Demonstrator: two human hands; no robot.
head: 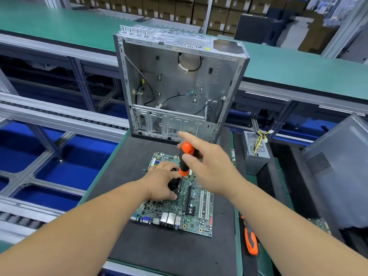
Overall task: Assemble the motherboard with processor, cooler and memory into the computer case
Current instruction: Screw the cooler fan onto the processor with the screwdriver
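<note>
- Pinching an orange-and-black-handled screwdriver (185, 160) upright in the right hand (209, 168), thumb and fingers curled round the handle, tip pointing down beside the cooler.
- Steadying a black, boxy processor cooler (175, 186) with the left hand (161, 182), that grip curled over the top of it, most of the cooler hidden under the fingers.
- Lying flat on the dark mat of the counter (159, 251): a green rectangular motherboard (191, 218), rear ports facing the person, cooler sitting on its far-left part.
- Standing upright just beyond the board, well apart from it: a grey sheet-metal computer case (175, 80), side panel off, holding only loose black cables, no board inside.
- Judging progress as early to middle: cooler apparently being screwed down, so processor probably already seated beneath it, though hidden and impossible to confirm.
- Not telling whether memory is fitted; slots blocked by the hands.
- Remaining, by the look of it: finishing the cooler screws, fitting memory if absent, lowering the board into the case and fastening it there.
- Lying to the right: a second orange-and-black-handled tool (250, 242) near the counter edge, a small perforated grey power supply box (255, 152) with yellow and black wires, and a dark grey case panel (338, 170) leaning beyond it.
</note>
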